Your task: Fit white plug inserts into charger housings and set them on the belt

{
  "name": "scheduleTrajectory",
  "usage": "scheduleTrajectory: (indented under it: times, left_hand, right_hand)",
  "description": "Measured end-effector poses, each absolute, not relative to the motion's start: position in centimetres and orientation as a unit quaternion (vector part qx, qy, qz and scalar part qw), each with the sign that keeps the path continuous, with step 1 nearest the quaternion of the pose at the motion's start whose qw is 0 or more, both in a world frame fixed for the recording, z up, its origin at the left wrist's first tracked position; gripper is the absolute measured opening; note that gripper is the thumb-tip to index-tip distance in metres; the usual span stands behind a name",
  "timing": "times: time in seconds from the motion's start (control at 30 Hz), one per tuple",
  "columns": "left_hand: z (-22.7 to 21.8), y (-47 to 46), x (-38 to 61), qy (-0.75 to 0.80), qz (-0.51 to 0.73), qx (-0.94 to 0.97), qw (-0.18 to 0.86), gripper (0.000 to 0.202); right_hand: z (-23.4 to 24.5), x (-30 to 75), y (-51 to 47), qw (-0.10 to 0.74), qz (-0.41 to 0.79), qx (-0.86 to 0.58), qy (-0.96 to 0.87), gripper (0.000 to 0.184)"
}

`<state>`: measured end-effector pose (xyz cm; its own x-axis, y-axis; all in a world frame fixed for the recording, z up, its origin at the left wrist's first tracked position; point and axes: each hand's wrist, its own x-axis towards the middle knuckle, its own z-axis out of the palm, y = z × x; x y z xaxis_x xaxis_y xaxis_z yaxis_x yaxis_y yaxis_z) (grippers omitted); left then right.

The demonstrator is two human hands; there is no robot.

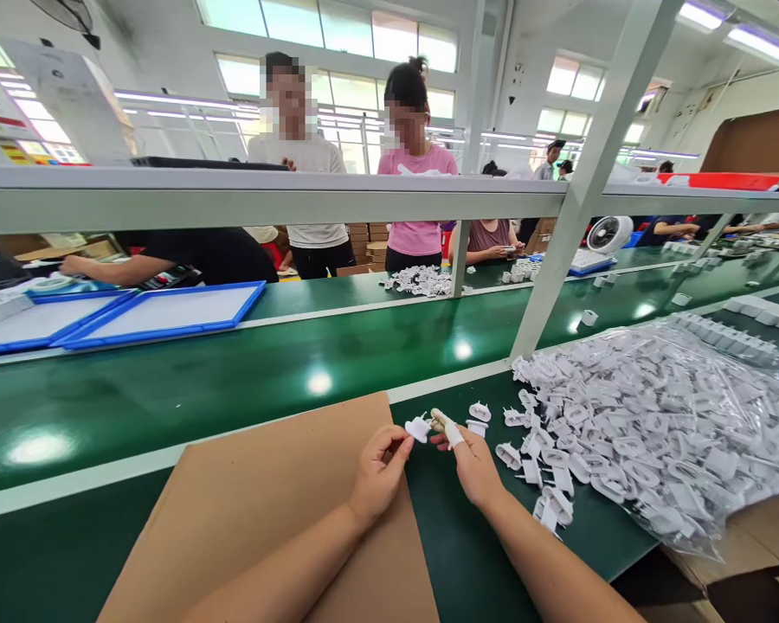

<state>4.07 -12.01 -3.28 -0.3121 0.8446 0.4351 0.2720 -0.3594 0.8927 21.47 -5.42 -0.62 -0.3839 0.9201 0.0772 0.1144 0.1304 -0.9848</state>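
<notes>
My left hand (382, 472) is closed, its thumb and forefinger pinching a small white plastic plug piece (418, 429) by its left side. The plug piece's thin pins point right, toward my right hand (473, 460). The right fingertips, one in a beige cover and one wrapped in white, are drawn together at the pins; exactly how they grip there is too small to see. Two similar white plug pieces (479, 412) lie just beyond my right hand. A brown cardboard sheet (279, 510) lies on the green table under my left forearm.
A large clear bag (675, 424) heaped with white plug pieces sits at right, some spilling toward me. Past a pale edge strip runs a shiny green belt (363, 363). A slanted metal post (558, 251) carries a shelf (266, 203). Blue-rimmed trays (162, 316) and several people are across.
</notes>
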Motion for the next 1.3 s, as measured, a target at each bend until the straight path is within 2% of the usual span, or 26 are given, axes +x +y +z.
scheduleTrajectory:
  times: [0.2, 0.3, 0.43, 0.67, 1.03, 1.3]
  left_hand:
    - [-3.3, -11.9, 3.8, 0.521, 0.627, 0.53, 0.235, 0.023]
    - [-3.3, -11.9, 3.7, 0.52, 0.632, 0.525, 0.232, 0.022]
    - [-3.3, -12.0, 3.9, 0.516, 0.632, 0.535, 0.219, 0.022]
    - [-2.9, -12.1, 4.1, 0.517, 0.636, 0.527, 0.226, 0.023]
    - [-2.8, -12.3, 4.2, 0.516, 0.633, 0.536, 0.213, 0.023]
    - [-2.4, -12.6, 4.4, 0.492, 0.612, 0.588, 0.191, 0.02]
  right_hand:
    - [-0.3, 21.4, -6.2, 0.381, 0.554, -0.366, -0.644, 0.07]
    - [0.0, 21.5, -6.3, 0.373, 0.518, -0.376, -0.671, 0.059]
    - [0.0, 21.8, -6.0, 0.409, 0.467, -0.407, -0.669, 0.048]
    - [-0.4, 21.8, -5.3, 0.433, 0.476, -0.432, -0.632, 0.063]
    - [-0.2, 22.4, -5.2, 0.447, 0.509, -0.369, -0.636, 0.06]
    - [0.2, 21.9, -5.6, 0.439, 0.536, -0.361, -0.624, 0.069]
